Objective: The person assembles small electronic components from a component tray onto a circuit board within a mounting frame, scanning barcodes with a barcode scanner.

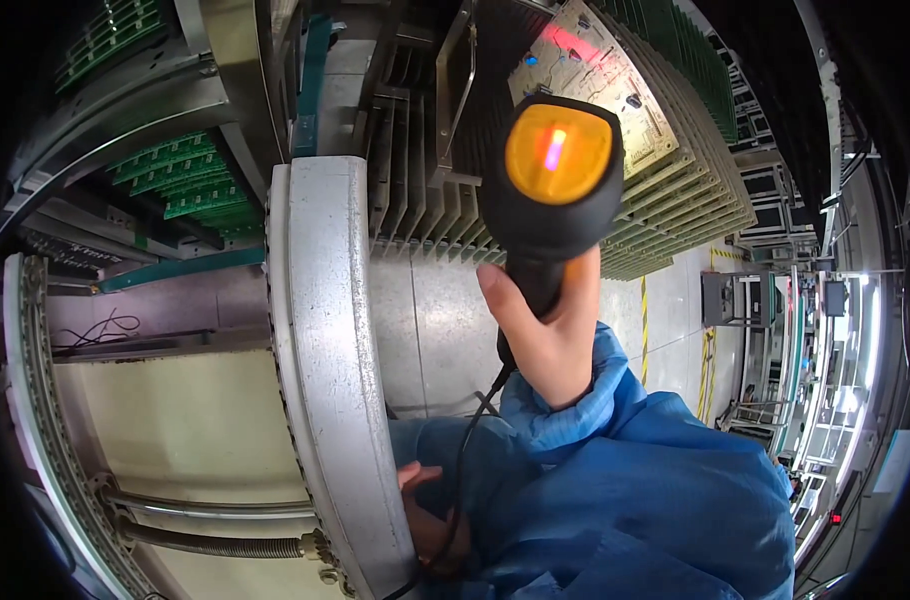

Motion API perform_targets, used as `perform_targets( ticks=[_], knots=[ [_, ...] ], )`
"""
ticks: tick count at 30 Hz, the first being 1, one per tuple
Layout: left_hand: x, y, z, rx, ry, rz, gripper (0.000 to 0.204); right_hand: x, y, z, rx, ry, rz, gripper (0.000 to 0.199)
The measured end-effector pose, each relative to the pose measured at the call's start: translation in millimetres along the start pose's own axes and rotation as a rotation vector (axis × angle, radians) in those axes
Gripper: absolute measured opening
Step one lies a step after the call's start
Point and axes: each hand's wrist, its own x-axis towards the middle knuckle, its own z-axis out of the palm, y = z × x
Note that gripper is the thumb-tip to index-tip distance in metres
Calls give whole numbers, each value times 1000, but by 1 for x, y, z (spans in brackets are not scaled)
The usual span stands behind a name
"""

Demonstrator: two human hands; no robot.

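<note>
My right hand is wrapped round the handle of a black barcode scanner, its thumb on the left side. The scanner's orange end glows, and a red light patch lies on the tan circuit board behind it. That board stands at the front of a row of several similar boards. A black cable runs down from the scanner past my left hand. Low beside the metal rail, my left hand has its visible fingers stretched out; the rail and cable partly hide it.
A pale metal rail runs up the middle left. Left of it are green circuit boards in a rack and a machine bed with a rod and threaded screw. Yellow-black tape marks the tiled floor; shelving stands at right.
</note>
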Motion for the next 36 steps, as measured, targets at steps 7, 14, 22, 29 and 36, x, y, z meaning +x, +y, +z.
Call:
perform_targets(
  ticks=[7,14,22,29,36],
  knots=[
    [-9,-18,0,-416,-256,73,51,30,6,-17,-205,-77,-45,48],
    [-3,16,0,-537,-591,91,47,60,-8,-25,-666,-126,-54,40],
    [2,27,-8,-342,-589,90,46,71,-19,-35,-804,-267,-118,46],
    [8,21,-3,-464,-476,117,47,100,-27,-31,-906,-290,-101,53],
    [12,23,-3,-476,-476,84,44,124,-12,-18,-937,-281,-200,58]
  ],
)
